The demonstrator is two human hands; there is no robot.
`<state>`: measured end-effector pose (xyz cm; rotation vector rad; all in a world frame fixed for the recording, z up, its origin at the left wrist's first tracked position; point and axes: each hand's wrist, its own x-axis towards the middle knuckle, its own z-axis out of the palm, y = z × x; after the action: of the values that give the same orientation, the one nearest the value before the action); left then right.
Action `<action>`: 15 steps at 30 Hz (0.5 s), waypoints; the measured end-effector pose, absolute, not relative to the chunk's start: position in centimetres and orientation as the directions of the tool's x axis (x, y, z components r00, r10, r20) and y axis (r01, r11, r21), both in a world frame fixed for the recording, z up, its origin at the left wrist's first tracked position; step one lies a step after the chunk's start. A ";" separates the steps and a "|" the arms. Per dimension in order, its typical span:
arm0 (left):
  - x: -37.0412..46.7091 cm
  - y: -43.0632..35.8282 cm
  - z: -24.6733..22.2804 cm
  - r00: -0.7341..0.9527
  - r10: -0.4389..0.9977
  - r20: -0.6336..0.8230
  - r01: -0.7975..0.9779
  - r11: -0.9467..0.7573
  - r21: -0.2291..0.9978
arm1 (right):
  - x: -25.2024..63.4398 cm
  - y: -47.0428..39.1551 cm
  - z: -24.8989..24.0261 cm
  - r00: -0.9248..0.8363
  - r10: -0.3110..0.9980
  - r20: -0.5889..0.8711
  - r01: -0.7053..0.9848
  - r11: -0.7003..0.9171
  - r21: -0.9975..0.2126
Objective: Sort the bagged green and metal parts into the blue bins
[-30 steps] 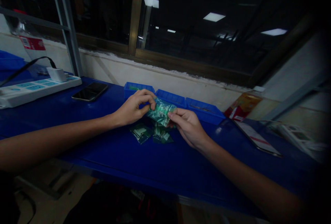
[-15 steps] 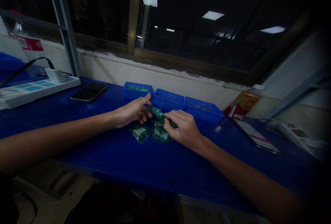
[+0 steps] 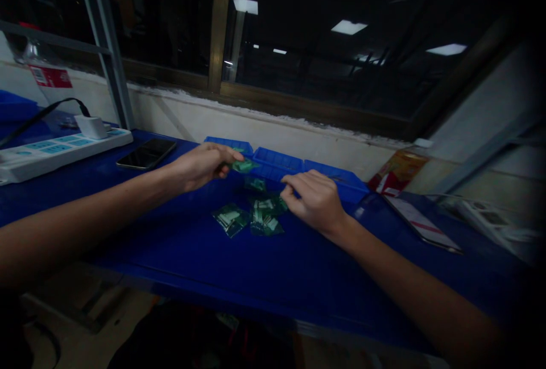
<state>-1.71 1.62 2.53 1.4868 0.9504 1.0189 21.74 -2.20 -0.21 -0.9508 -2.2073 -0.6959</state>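
My left hand (image 3: 209, 167) pinches a small green plastic bag (image 3: 243, 165) between thumb and fingers, in front of the left blue bin (image 3: 245, 145). My right hand (image 3: 313, 198) is closed, fingertips curled against the thumb; whether anything is in them I cannot make out. Below and between the hands, several small greenish bags lie on the blue table (image 3: 239, 269). One flat bag (image 3: 231, 219) with pale pieces inside is at the left, and a small pile of bags (image 3: 267, 218) is beside it. Another bag (image 3: 255, 184) lies further back.
The middle bin (image 3: 279, 165) and right bin (image 3: 347, 180) stand along the wall. At left are a white power strip (image 3: 63, 150) and a dark phone (image 3: 147, 153). A second phone (image 3: 422, 223) is at right, near an orange-and-red package (image 3: 396, 173).
The hands have moved apart. My left hand now grips a green bag, where its fingers were spread before. The green plastic that stretched between the hands is gone from my right hand's fingertips.
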 end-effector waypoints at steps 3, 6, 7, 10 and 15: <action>-2.6 2.1 3.0 0.213 0.898 0.385 0.061 -0.406 0.912 | 22.0 -1.9 0.1 -0.332 0.538 0.775 0.853 0.522 0.003; -2.2 1.0 2.6 0.292 0.779 0.555 0.154 -0.611 0.777 | 20.7 -2.6 0.0 -0.253 0.729 0.636 0.783 0.540 -0.307; -1.9 0.4 2.3 0.340 0.738 0.583 0.183 -0.660 0.729 | 20.2 -3.0 -0.1 -0.260 0.776 0.575 0.735 0.545 -0.403; -1.0 -1.3 1.6 0.480 0.642 0.598 0.247 -0.753 0.610 | 18.8 -4.1 -0.5 -0.299 0.821 0.486 0.646 0.549 -0.531; -0.8 -1.8 1.1 0.540 0.588 0.602 0.320 -0.805 0.500 | 18.4 -5.1 -0.2 -0.440 0.793 0.423 0.581 0.610 -0.539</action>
<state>-0.75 -1.81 1.10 2.4506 0.7501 1.1397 18.38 -5.13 -0.23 -1.0765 -2.1772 0.4158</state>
